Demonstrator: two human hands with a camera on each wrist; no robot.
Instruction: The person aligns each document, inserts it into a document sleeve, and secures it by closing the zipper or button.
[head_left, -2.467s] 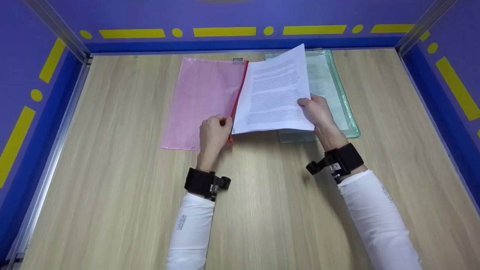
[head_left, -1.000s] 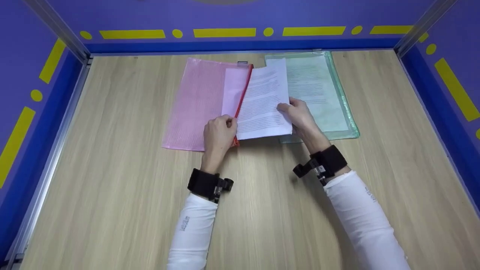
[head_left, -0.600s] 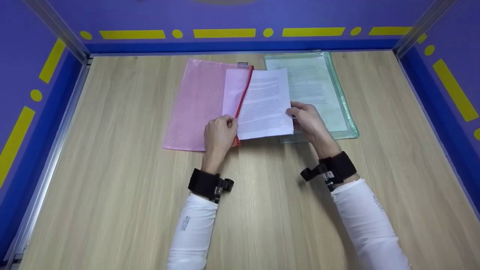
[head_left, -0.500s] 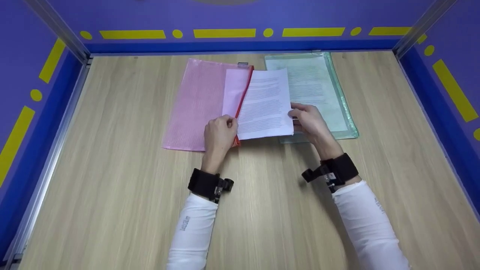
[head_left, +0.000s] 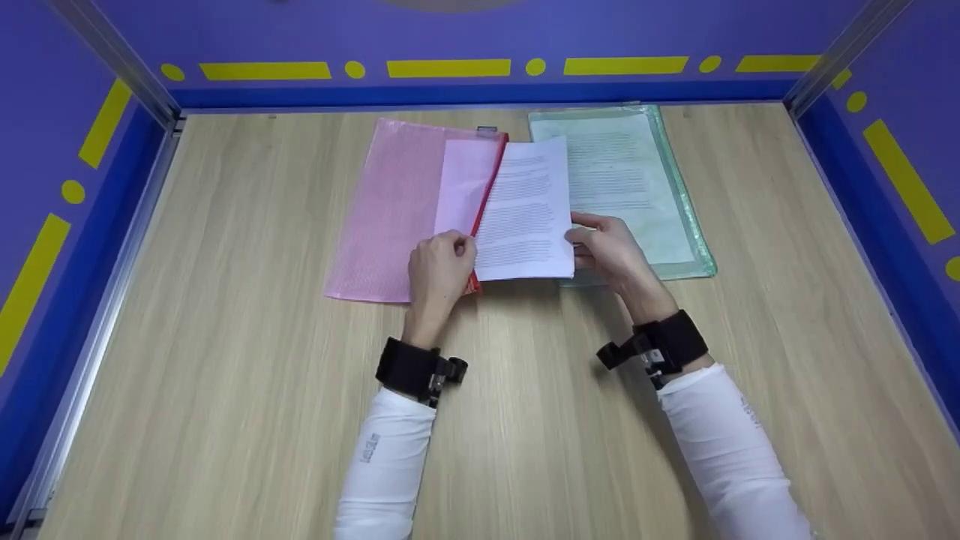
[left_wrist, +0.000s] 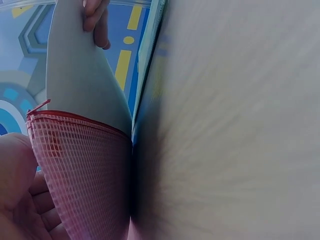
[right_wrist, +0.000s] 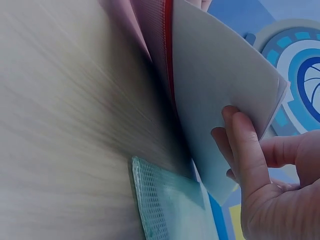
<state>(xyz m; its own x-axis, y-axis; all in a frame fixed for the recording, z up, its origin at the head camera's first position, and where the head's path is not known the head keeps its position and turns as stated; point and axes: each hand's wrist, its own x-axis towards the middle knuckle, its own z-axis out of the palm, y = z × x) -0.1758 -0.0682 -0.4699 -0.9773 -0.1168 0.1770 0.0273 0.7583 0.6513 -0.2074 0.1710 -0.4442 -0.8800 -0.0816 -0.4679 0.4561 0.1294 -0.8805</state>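
A pink mesh zipper pouch (head_left: 390,202) lies on the table with its red-zippered mouth facing right. My left hand (head_left: 441,262) grips the near end of that mouth and lifts its upper layer, as the left wrist view also shows. Printed paper sheets (head_left: 529,210) sit partly inside the pouch; their left part shows through the pink mesh. My right hand (head_left: 611,247) pinches the right edge of the sheets, thumb on top and fingers (right_wrist: 247,150) underneath. In the right wrist view the sheets' edge stands raised off the table.
A green mesh pouch (head_left: 701,240) with printed paper inside lies to the right, partly under the sheets and my right hand. Blue and purple panels (head_left: 450,34) with yellow marks wall the wooden table (head_left: 247,337) at the back and both sides.
The sheets have gone from outside the pink pouch to partly within it, sliding left. My right hand has shifted left and nearer with them. My left hand keeps its grip on the pouch mouth.
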